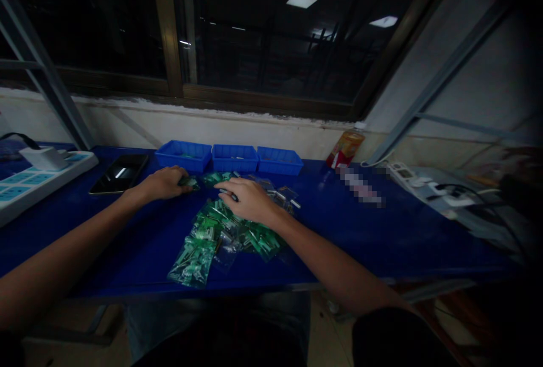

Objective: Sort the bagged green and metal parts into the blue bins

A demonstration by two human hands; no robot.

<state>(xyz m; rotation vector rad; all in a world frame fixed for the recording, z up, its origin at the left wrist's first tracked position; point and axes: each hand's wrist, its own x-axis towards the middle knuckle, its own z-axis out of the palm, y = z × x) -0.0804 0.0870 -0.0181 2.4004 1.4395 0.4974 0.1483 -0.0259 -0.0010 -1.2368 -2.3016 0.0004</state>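
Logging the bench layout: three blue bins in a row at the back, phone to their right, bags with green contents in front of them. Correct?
Phone side is wrong: the head view shows it left of the bins. Three blue bins in a row at the back, bags with green contents in front: correct.

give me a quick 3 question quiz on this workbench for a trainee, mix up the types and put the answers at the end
1. Fill in the blank: ____ blue bins stand in a row by the wall.

2. True or false: the drink bottle stands to the left of those bins, as the camera sees it.

3. Multiple choice: what lies between the power strip and the left hand?
a) the drink bottle
b) a phone
c) a blue bin

Key: 1. three; 2. false; 3. b
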